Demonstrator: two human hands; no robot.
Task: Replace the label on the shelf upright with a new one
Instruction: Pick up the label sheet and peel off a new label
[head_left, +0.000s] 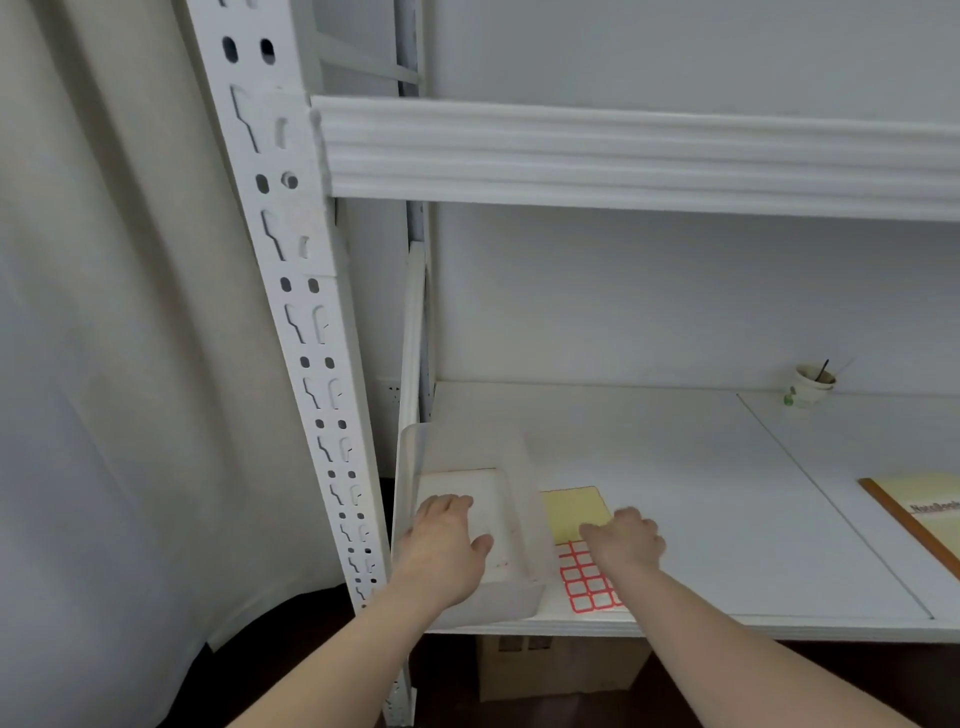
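Both bare forearms enter from the bottom edge and reach onto the shelf (675, 467) at its front left corner. Left hand (447, 540) lies inside a translucent plastic bin (511, 462), fingers loosely spread, palm down on the bin floor; nothing is gripped. Left of it stands the shelf upright (291, 270), white painted metal, punched with paired round holes and keyhole slots, its long axis leaning top-left to bottom-right in view. No label can be made out on it. Just right of the bin, the label sheet (587, 584) lies flat by the front edge: red-bordered rectangular labels in a grid, long axis running front to back, with a pale yellow backing (574, 506) behind. Right hand (631, 538) rests on this sheet, fingers curled down; whether it pinches a label cannot be told. A small cup (813, 384) sits at the back right; a notebook (924, 512) lies at the right edge.
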